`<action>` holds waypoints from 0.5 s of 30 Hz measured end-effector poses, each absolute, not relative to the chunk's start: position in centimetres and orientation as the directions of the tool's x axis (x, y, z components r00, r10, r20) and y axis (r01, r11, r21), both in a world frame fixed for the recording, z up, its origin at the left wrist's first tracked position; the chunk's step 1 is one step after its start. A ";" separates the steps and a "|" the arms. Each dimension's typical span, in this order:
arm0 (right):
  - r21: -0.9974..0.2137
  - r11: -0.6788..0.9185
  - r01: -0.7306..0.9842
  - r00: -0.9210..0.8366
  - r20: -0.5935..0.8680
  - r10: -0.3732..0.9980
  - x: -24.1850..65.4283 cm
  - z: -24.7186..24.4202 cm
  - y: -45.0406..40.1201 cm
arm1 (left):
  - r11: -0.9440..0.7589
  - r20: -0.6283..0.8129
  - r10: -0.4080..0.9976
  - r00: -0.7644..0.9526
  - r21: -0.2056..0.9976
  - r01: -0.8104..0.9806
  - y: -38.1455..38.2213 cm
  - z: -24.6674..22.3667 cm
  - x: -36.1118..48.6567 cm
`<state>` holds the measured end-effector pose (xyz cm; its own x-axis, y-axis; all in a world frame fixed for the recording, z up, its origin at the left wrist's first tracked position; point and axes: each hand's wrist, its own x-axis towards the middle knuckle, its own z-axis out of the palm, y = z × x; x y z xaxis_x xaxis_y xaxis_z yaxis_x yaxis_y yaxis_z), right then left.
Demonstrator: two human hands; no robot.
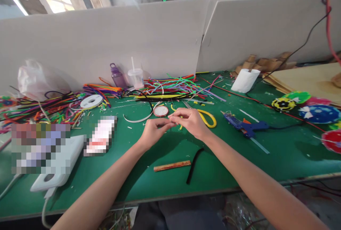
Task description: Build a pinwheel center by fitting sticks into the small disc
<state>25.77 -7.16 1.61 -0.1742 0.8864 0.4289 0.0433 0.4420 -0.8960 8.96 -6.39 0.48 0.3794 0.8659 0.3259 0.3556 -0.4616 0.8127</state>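
Observation:
Both hands meet fingertip to fingertip over the middle of the green table. My left hand (157, 130) is closed in a pinch, and my right hand (190, 121) pinches against it from the other side. Whatever lies between the fingertips is too small to make out. Just behind them sits a small round white disc with a red rim (161, 111). Yellow-handled scissors (209, 118) lie beside my right hand, partly covered by it. Nearer to me are a brownish stick (172, 166) and a short black pipe cleaner (194, 166).
A blue glue gun (245, 125) lies at the right, near colourful round crafts (319, 113). Bundles of pipe cleaners (170, 87) line the back, with a purple bottle (117, 77) and a lidded cup (135, 78). At left are a white ribbon roll (91, 101) and a white cabled device (60, 166).

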 end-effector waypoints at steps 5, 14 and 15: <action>-0.894 0.447 0.037 -0.195 0.432 0.880 25.9 2.0 -7.3 | -0.460 0.312 0.857 0.410 0.823 0.335 -6.4 0.5 8.9; -0.865 0.499 0.049 -0.188 0.482 0.855 25.8 2.3 -7.8 | -0.445 0.327 0.868 0.373 0.846 0.292 -6.8 0.6 9.1; -0.861 0.507 0.052 -0.192 0.489 0.851 25.7 2.3 -7.9 | -0.452 0.335 0.867 0.369 0.840 0.300 -6.8 0.6 9.1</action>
<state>25.75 -7.87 2.35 -0.1918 0.8508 0.4892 0.0515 0.5065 -0.8607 9.13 -6.79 0.62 0.3693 0.8670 0.3346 0.2997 -0.4519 0.8402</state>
